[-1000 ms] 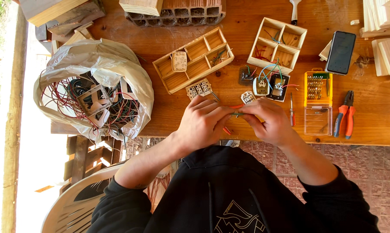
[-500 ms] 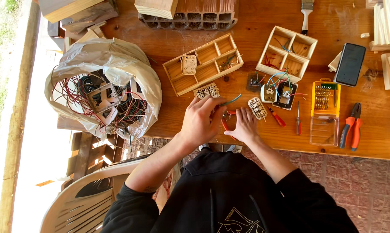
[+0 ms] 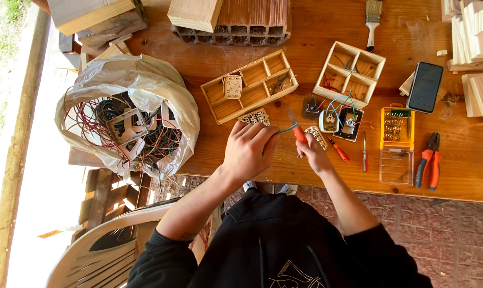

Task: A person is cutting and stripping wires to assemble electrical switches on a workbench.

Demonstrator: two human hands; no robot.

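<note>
Hands near table edge (image 3: 305, 181) — left hand (image 3: 249, 149) gripping green wire (image 3: 287, 129); right hand (image 3: 312, 152) gripping red-handled tool (image 3: 300, 133).

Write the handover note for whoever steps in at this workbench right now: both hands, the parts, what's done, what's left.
Left hand: closed around a small part with a green wire coming out; the part itself is hidden.
Right hand: gripping an orange-handled tool, tip up.
On the wooden table: switch modules by the long tray, more beside the square tray, two screwdrivers, bit case, pliers, bag of wires.
Done: some modules lie loose.
Left: the bag looks full.
</note>
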